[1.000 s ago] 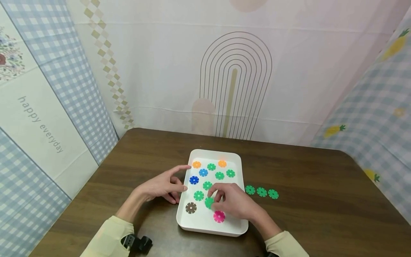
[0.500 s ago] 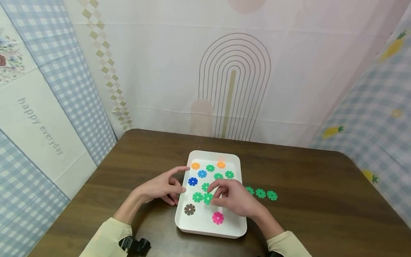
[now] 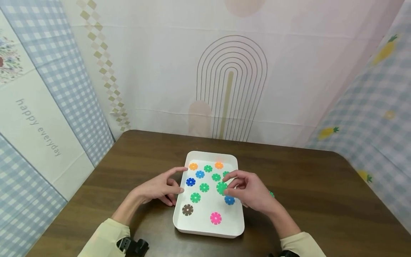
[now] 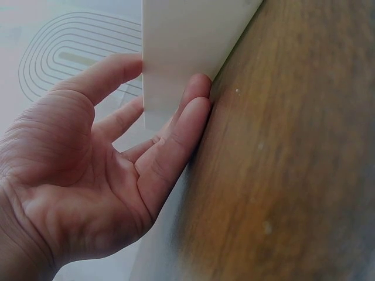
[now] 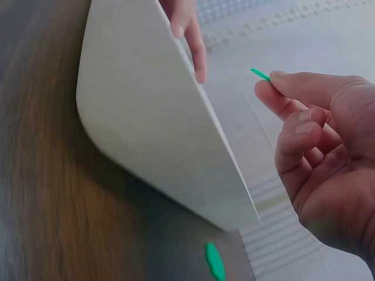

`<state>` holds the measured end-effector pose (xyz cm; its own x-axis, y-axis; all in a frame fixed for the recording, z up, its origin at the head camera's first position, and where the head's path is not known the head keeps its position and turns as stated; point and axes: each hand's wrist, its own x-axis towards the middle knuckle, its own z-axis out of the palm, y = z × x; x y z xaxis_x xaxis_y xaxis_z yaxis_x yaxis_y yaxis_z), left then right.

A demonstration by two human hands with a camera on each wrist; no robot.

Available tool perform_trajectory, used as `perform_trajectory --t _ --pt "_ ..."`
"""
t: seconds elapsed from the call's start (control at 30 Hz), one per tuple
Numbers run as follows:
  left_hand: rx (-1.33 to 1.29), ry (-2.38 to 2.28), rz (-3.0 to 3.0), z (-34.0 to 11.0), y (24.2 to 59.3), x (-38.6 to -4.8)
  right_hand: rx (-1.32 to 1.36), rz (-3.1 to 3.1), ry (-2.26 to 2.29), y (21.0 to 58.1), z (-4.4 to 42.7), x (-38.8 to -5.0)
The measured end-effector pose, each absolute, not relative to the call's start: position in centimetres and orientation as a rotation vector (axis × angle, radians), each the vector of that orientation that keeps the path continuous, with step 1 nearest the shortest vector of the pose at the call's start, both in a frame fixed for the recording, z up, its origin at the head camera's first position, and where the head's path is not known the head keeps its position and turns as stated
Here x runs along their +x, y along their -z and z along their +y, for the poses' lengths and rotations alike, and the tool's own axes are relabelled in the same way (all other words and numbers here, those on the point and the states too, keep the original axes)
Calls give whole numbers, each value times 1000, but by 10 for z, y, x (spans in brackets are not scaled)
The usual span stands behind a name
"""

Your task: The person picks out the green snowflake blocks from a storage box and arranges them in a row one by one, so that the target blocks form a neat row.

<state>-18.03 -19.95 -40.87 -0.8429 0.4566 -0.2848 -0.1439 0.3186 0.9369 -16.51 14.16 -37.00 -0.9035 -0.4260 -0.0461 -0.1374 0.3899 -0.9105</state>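
In the head view my right hand [image 3: 248, 189] pinches a green notched plastic disc [image 3: 221, 187] between thumb and forefinger, over the tray's right side. Seen edge-on in the right wrist view, this green disc [image 5: 259, 74] is raised above the rim. My left hand [image 3: 157, 187] holds the left wall of the white tray [image 3: 208, 230], thumb and forefinger tips at the rim. In the left wrist view its other fingers [image 4: 170, 155] lie against the outer wall. Inside are several more green discs [image 3: 195, 197], orange, blue and brown ones, and a pink disc [image 3: 216, 218].
The tray stands on a dark wooden table [image 3: 154, 150]. Right of it lies a green disc [image 3: 272, 194], mostly behind my right hand; one green disc [image 5: 215, 261] on the table shows in the right wrist view. Printed cloths [image 3: 154, 71] hang around the table.
My right hand has lifted the green disc and moved right and slightly away with it. A blue disc now shows below that hand. The left hand stays at the tray's side.
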Motion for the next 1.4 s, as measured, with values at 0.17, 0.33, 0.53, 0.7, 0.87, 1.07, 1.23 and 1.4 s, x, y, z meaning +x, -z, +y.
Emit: perform_trajectory --t 0.17,0.33,0.53,0.7,0.87,1.07,1.23,1.4 --pt "278 -1557 2079 -200 408 -181 -429 2382 1554 370 162 -167" --pt "278 -1555 2074 -200 408 -181 -385 2399 1595 370 183 -168" --pt "276 -1553 2074 -201 408 -181 -325 2419 1619 374 205 -169" --pt "285 -1562 2062 -201 410 -181 -328 2437 1627 379 222 -167" --pt "287 -1567 2057 -201 410 -181 -344 2447 1647 382 234 -164" --pt "291 -1569 2059 -201 409 -181 -330 2443 1663 386 244 -166" --pt "291 -1566 2058 -201 409 -181 -299 2431 1679 387 251 -166" --pt "286 -1565 2059 -202 409 -181 -272 2432 1698 388 256 -166"
